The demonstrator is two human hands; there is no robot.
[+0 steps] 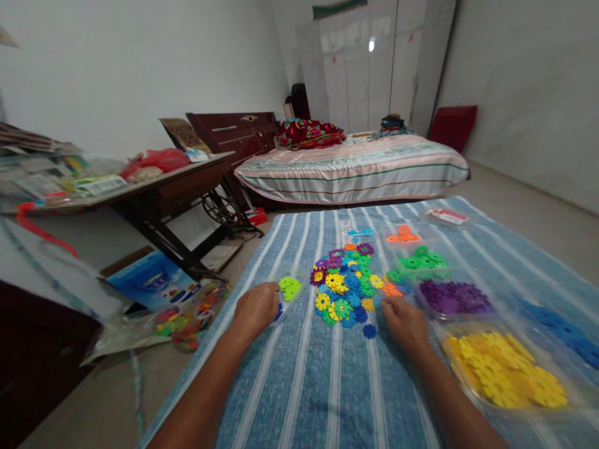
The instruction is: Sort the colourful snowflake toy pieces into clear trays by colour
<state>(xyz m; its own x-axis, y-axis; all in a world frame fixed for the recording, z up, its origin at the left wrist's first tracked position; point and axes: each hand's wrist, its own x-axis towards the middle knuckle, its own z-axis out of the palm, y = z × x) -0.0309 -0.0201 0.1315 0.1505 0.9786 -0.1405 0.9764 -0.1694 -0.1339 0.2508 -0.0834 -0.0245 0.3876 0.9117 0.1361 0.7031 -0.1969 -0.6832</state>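
Note:
A heap of mixed-colour plastic snowflake discs lies on a blue-and-white striped cloth. My left hand rests knuckles-up at the heap's left, fingers curled, with a small blue piece showing at its fingertips beside a clear container of lime-green discs. My right hand lies at the heap's lower right edge, fingers bent down onto the cloth near an orange disc and a loose blue disc; what its fingers grip is hidden.
Clear trays to the right hold sorted discs: orange, green, purple, yellow and blue. A bag of discs and a blue box lie on the floor at left. A cluttered table and a bed stand behind.

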